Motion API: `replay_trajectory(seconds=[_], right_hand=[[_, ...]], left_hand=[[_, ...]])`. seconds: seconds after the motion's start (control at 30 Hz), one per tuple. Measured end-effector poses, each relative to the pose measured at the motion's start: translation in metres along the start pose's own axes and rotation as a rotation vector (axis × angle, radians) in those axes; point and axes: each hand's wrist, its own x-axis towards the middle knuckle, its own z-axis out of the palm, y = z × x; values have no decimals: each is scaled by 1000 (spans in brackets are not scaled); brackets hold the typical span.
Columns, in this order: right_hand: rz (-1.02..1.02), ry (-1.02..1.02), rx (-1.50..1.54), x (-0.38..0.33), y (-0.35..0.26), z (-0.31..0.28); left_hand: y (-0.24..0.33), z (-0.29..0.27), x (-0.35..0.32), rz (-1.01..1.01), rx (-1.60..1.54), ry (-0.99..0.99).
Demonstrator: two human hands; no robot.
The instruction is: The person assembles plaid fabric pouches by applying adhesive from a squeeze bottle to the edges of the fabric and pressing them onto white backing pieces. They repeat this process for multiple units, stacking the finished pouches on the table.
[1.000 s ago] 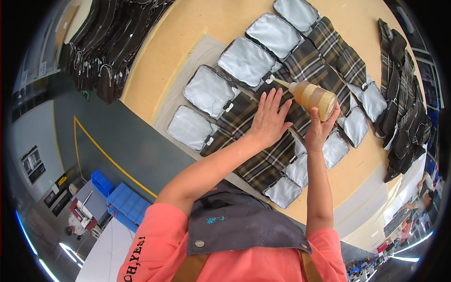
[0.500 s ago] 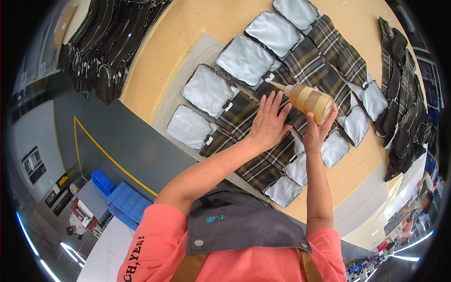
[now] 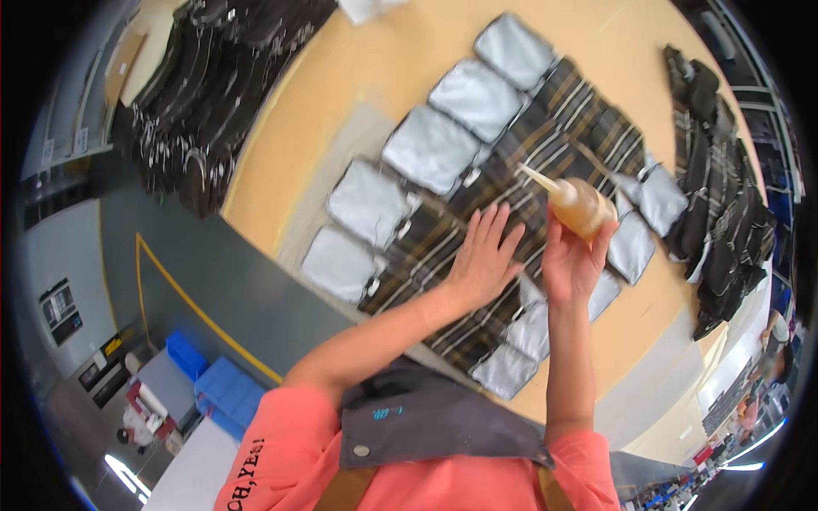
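In my right hand (image 3: 576, 264) is a squeeze bottle (image 3: 583, 209) of amber liquid with a long, pointed nozzle. My fingers wrap round its body. The bottle is tilted, and its nozzle points up and left over the dark plaid fabric pieces (image 3: 511, 175). My left hand (image 3: 484, 260) lies flat on the plaid fabric, fingers stretched out and a little apart, holding nothing. A row of silvery, dark-edged lining panels (image 3: 433, 148) runs along the upper left ends of the pieces. More silver panels (image 3: 504, 371) show at their lower right ends, partly behind my right arm.
All of this lies on a tan worktable (image 3: 294, 128). Dark strapped pieces (image 3: 192, 94) hang in a bundle past its left edge. A pile of plaid pieces (image 3: 724, 196) lies on the right. Blue crates (image 3: 226, 396) stand below left, and people are in the background.
My right hand has drawn the bottle back, its nozzle now farther right and away from the silver panels. The left hand stays flat on the fabric. The whole view has shifted slightly.
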Motion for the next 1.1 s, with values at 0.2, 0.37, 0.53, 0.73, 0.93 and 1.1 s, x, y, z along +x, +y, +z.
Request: replay_trajectory(seconds=[0.2, 0.37, 0.53, 0.73, 0.93, 1.1], right_hand=[[-169, -135, 133, 18, -49, 28], [-285, -75, 61, 14, -67, 25], [-350, 29, -18, 8, -66, 21], [-398, 56, -67, 9, -65, 14], [-515, 19, -546, 25, -55, 18], [-606, -15, -902, 45, -49, 8]], left_hand=[[4, -11, 70, 69, 66, 134], [-19, -7, 132, 3, 181, 277], [-19, 3, 126, 31, 206, 170], [-16, 10, 123, 67, 208, 116], [-18, 18, 112, 33, 203, 135], [-10, 27, 110, -9, 221, 55]])
